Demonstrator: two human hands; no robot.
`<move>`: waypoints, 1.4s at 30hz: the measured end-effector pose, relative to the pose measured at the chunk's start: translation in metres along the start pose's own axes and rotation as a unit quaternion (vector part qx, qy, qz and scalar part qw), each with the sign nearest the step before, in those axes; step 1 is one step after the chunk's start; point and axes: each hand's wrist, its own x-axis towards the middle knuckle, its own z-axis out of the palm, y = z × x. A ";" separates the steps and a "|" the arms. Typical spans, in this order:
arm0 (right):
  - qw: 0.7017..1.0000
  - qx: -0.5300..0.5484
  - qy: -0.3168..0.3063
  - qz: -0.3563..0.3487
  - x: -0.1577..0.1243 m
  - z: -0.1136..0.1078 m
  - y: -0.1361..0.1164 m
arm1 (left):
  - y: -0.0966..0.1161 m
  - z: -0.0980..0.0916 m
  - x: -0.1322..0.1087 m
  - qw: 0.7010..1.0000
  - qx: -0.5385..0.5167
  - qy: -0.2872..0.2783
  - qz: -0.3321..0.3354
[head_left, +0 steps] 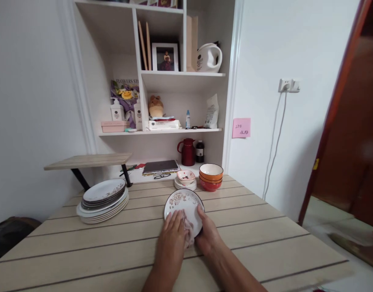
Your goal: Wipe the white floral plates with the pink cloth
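Note:
A white plate (186,202) with a dark rim and brown flower print is tilted toward me above the table. My right hand (208,233) grips its right edge, thumb on the face and the other fingers behind it. Against the plate's lower left face my left hand (173,229) presses a crumpled pale pinkish cloth (188,231), its fingers close together over it. Just beyond the plate stand a small patterned bowl (185,176) on a short stack of small white dishes (185,185), and stacked orange and red bowls (211,178).
A stack of plates (102,202) sits on the left of the slatted table (113,251), by a small raised shelf (89,161). Behind are a dark laptop (161,166), glasses (162,176), a red jug (188,152) and a dark bottle (200,151). White shelving (183,74) rises at the back.

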 end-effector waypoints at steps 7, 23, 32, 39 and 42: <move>0.993 -0.074 -0.076 0.055 -0.010 0.008 0.018 | -0.011 -0.014 0.005 0.997 -0.017 0.031 -0.071; 0.989 -0.045 -0.093 0.110 -0.015 0.012 0.019 | -0.013 -0.022 0.002 0.988 -0.124 -0.044 -0.084; 0.992 -0.013 -0.034 0.124 -0.011 0.005 -0.006 | -0.004 -0.028 0.002 0.987 -0.141 -0.077 -0.018; 0.997 -0.063 -0.019 0.045 -0.014 0.005 0.000 | -0.026 -0.015 -0.005 0.981 -0.006 0.049 -0.190; 0.991 -0.118 -0.015 0.063 -0.021 0.008 0.009 | -0.027 -0.019 -0.006 0.972 0.034 0.083 -0.216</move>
